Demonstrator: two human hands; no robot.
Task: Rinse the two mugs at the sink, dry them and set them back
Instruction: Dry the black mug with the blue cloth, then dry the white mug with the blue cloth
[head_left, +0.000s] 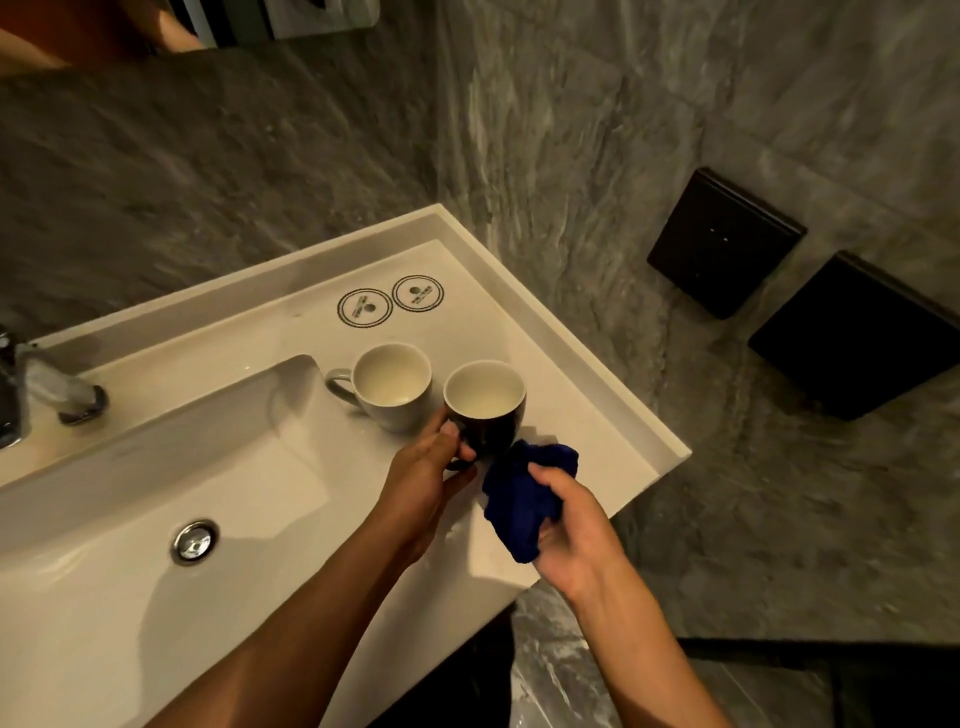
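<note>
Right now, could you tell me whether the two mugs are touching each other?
Cannot tell. In the head view the dark mug overlaps the white mug at their rims, showing neither contact nor gap.

Dark mug (491, 428) handle hidden by fingers; faucet (49, 387) cut off at left edge; coaster (364, 307) print unreadable.
</note>
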